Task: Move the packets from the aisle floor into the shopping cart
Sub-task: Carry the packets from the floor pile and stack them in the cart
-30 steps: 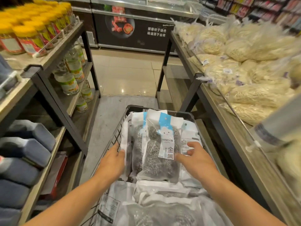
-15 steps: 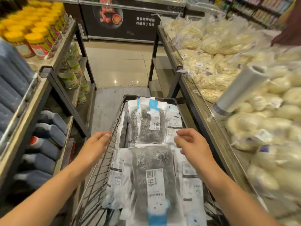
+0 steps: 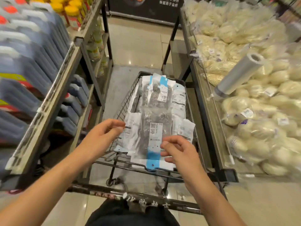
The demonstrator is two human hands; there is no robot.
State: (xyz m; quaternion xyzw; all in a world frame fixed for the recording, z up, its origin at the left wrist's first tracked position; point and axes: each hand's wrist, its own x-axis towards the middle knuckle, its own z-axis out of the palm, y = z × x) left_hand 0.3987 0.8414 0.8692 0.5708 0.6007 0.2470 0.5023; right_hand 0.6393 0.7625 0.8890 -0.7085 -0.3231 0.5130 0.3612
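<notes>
With the packets (image 3: 156, 121) already lying in the cart (image 3: 128, 97), the step in hand looks like checking the floor for strays, best done by lifting both hands straight up so nothing gets dragged over the rim. The left hand (image 3: 101, 136) and right hand (image 3: 177, 150) hover loosely curled, each grip empty. The packets lie just beyond the fingertips, toward 12 o'clock.

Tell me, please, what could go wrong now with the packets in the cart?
1. The nearest packet sticks out over the near rim of the shopping cart, so it may slide off.
2. Neither the left hand nor the right hand holds anything, so nothing steadies the loose pile.
</notes>
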